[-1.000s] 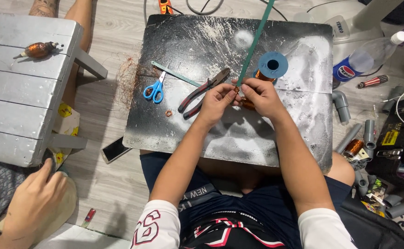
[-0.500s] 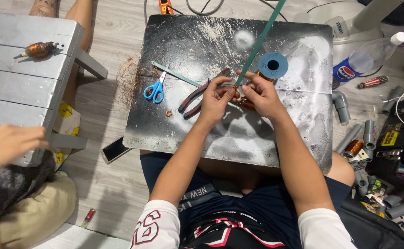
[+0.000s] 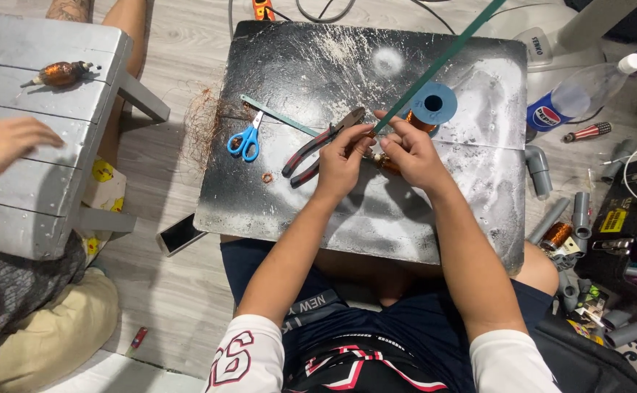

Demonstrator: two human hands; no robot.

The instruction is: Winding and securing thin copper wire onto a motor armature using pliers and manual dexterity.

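Over a black board resting on my lap, my left hand and my right hand meet around a small copper coil part. Both pinch it along with the lower end of a long green strip that runs up to the right. Right behind my right hand stands a blue spool with copper wire. Red-handled pliers lie just left of my left hand. Blue scissors and a short green strip lie farther left.
Another person's hand hovers over a grey wooden bench at left, where a copper-wound part lies. A phone is on the floor. A plastic bottle, grey pipe fittings and cluttered tools fill the right.
My hands stay together on the coil part, shifted slightly. The other person's hand at left has risen from the lower corner to above the grey bench.
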